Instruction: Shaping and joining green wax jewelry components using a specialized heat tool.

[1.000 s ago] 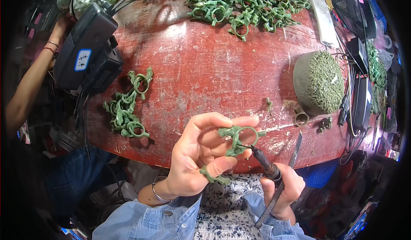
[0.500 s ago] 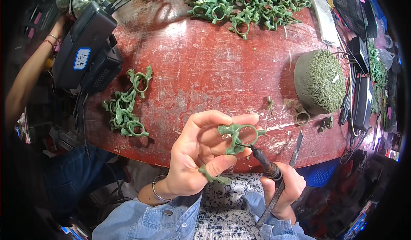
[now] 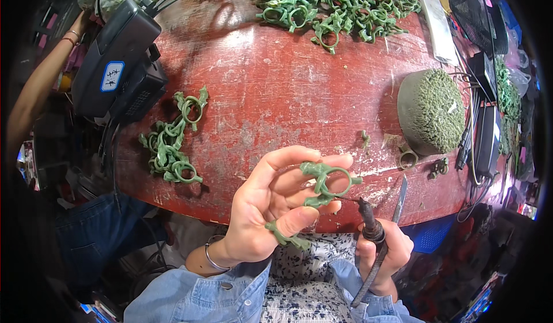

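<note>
Between its thumb and fingers my left hand holds a green, wax-like ring with leafy, twisted ends, above the table's near edge. A second green piece is tucked at the base of that thumb. My right hand grips a dark pen-shaped hot tool with a thin wire tip, which points at the lower part of the ring; whether it touches cannot be made out. The same hand also holds a narrow metal blade tool, its flat end upward and its handle running down past the wrist.
On the red, worn table a small cluster of green rings lies left, and a large heap at the back. A round tub of green crumbs stands right. Black boxes with cables stand left, beside another person's arm.
The pen-shaped tool has drawn slightly right, its tip coming away from the ring's middle. The held ring has shifted a little to the right; my left hand keeps its grip.
</note>
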A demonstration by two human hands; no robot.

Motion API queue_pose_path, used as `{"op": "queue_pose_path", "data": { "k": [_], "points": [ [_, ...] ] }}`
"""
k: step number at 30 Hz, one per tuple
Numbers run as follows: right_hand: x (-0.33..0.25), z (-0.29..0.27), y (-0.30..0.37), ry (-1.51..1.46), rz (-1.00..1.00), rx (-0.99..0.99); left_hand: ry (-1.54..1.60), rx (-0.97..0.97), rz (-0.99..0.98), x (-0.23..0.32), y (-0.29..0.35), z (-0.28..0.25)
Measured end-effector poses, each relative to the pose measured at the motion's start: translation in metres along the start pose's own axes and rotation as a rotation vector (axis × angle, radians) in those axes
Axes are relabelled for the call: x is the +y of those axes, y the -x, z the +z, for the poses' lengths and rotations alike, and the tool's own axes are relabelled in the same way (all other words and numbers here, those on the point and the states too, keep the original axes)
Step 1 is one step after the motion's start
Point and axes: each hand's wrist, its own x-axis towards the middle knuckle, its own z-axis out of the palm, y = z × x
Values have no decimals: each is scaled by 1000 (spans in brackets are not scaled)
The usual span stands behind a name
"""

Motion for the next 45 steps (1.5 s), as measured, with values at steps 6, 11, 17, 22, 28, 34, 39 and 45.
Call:
{"op": "queue_pose_path", "data": {
  "k": [6,11,17,22,28,34,39,45],
  "points": [
    [-1,0,0,45,-26,15,17,-89,-47,4,-1,-3],
    [8,1,10,-146,118,74,44,-118,-81,5,-2,-5],
    [5,2,5,-103,57,46,52,-100,-90,0,-3,-6],
    [0,1,1,-52,32,14,16,-64,-76,1,-4,-5],
    [-4,-1,-1,7,-5,1,91,-157,-145,4,-3,-11],
    [-5,0,-4,22,-21,-22,87,-147,-152,3,-2,-10],
    [-6,-2,-5,30,-15,-31,-8,-68,-85,2,-4,-4],
    [-7,-2,-6,36,-2,-38,102,-145,-157,4,-2,-11]
  ]
}}
